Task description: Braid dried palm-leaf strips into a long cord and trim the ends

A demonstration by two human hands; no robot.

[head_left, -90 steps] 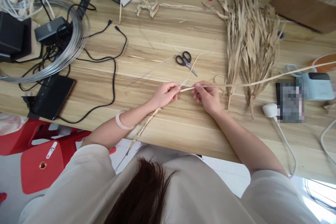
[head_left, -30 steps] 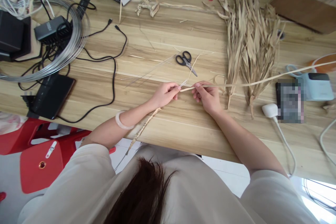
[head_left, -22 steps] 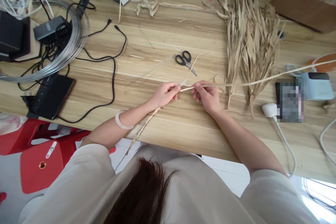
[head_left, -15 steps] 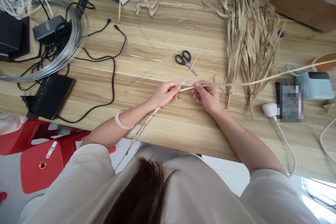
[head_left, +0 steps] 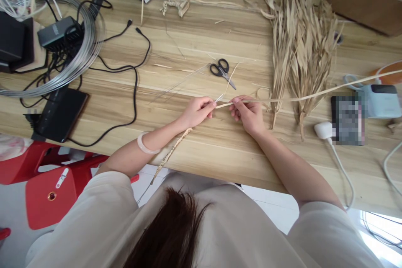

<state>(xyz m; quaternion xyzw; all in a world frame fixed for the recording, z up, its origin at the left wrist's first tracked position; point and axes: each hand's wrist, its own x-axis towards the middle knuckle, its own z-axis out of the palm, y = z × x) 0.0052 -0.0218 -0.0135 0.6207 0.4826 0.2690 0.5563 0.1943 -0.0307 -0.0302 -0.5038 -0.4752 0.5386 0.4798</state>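
My left hand is closed in a pinch on a straw-wrapped wire. The wrapped length emerges below the wrist and slopes past the table edge, ending in bare wire. Thin silvery wire tips poke out beyond the fingertips. My right hand pinches a long pale strip of dried leaf, which spans from the left fingertips far off to the right. Just above the hands lie small black-handled scissors, blades towards me. A thin curled strip rises beside them.
Bundles of dried leaves lie to the right, near a power adapter and a white plug. At left are a wire coil, black cables and a dark phone-like slab. Cardboard stands at back right.
Both hands keep their pinches in almost the same place. The view has shifted very slightly; nothing else has visibly moved.
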